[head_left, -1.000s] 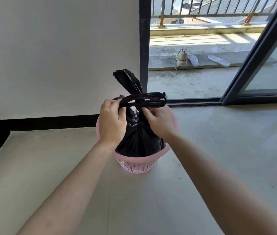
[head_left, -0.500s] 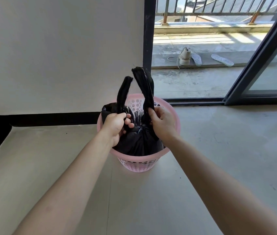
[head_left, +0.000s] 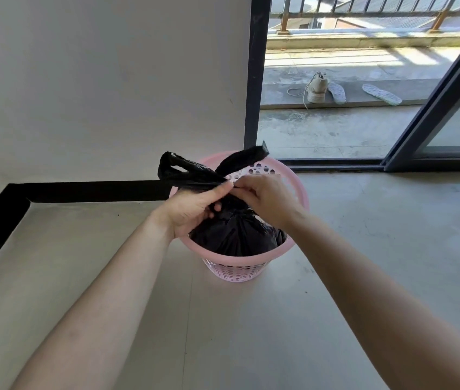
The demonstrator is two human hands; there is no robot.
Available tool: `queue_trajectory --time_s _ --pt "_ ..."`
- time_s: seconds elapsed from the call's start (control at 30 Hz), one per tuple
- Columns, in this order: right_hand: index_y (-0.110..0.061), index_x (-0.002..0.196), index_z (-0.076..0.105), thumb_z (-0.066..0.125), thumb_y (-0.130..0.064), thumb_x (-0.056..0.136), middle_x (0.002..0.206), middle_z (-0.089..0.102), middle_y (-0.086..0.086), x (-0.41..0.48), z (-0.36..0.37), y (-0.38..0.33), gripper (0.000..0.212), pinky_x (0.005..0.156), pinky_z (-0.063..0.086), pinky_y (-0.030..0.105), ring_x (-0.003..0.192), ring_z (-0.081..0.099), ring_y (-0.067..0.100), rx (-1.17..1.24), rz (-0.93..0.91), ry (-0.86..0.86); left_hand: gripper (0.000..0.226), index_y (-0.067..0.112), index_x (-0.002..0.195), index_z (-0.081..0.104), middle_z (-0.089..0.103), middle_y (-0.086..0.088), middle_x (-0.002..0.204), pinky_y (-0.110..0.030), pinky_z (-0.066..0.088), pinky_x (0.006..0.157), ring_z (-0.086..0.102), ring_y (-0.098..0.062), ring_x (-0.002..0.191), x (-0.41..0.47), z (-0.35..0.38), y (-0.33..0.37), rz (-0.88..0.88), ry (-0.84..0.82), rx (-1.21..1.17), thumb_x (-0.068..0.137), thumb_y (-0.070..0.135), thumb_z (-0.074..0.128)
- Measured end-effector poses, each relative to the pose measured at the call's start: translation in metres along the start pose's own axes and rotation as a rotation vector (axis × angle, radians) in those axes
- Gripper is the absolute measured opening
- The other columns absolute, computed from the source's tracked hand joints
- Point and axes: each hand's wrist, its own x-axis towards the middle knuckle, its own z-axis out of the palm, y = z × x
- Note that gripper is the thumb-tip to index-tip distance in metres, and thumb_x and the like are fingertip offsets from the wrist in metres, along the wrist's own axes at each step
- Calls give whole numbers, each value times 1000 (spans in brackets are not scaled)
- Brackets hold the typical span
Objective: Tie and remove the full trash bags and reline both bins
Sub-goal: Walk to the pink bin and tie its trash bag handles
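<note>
A: Entry, head view. Where is the trash bag?

B: The black trash bag (head_left: pixel 237 237) sits inside the pink bin (head_left: pixel 297 192). Its top is gathered to a tight neck at about rim level. The bin stands on the pale floor (head_left: pixel 251 327), near the wall with the black skirting (head_left: pixel 82 191) and just in front of the dark door frame (head_left: pixel 254 80).

A: Bag handles?

B: There are two strips, and they cross above the neck. The looped strip (head_left: pixel 178 170) runs out to the left. The other strip (head_left: pixel 247 157) angles up and right, over the far rim of the bin.

A: Left hand?

B: The left hand (head_left: pixel 195 206) grips the base of the looped strip, with its fingers curled under and its thumb lying on top of the plastic.

A: Right hand?

B: The right hand (head_left: pixel 268 198) is just beside the left, and its fingertips meet the left thumb at the crossing. They pinch the bag plastic there. The exact hold is partly hidden behind the back of the hand.

A: Is the bag touching the bin?

B: Yes. The bag's body rests against the near inner wall, and dark plastic shows through the bin's holes lower down.

A: Surroundings?

B: Outside the glass, a pale shoe (head_left: pixel 317 88) with a loose lace lies on a ledge. One insole (head_left: pixel 336 92) lies just beside it, and a second insole (head_left: pixel 381 94) lies farther right. A metal railing (head_left: pixel 364 12) stands behind them.
</note>
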Motion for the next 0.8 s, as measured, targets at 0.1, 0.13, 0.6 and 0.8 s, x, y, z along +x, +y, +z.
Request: queue_trajectory --time_s 0.1,0.13,0.6,0.8 --pt "-29 97 77 73 -40 87 78 73 -14 -1 -1 -2 16 76 53 23 74 67 0 169 172 -34 43 6 124 60 37 4 61 -21 37 53 46 -10 56 6 0 -4 -19 85 -179 100 39 47" --pt "-32 99 74 75 -43 84 80 74 -15 -2 -2 -2 19 76 53 18 76 67 -3 248 232 -47 43 9 123 61 35 3 61 -20 39 54 47 -10 56 5 0 -4 -21 90 -218 102 41 43" --pt "-27 139 54 69 -33 91 124 63 -5 -1 -24 -12 51 92 51 29 115 61 10 810 491 -60 37 10 111 68 38 3 59 -20 39 51 47 -10 55 1 2 2 -85 -50 -103 99 39 49" --pt "-7 113 63 54 -32 101 104 71 6 19 -32 -45 29 99 53 39 99 67 18 1168 478 31 46 6 123 61 50 -1 72 -25 48 62 55 -14 68 -5 7 8 -149 -207 -78 99 42 47"
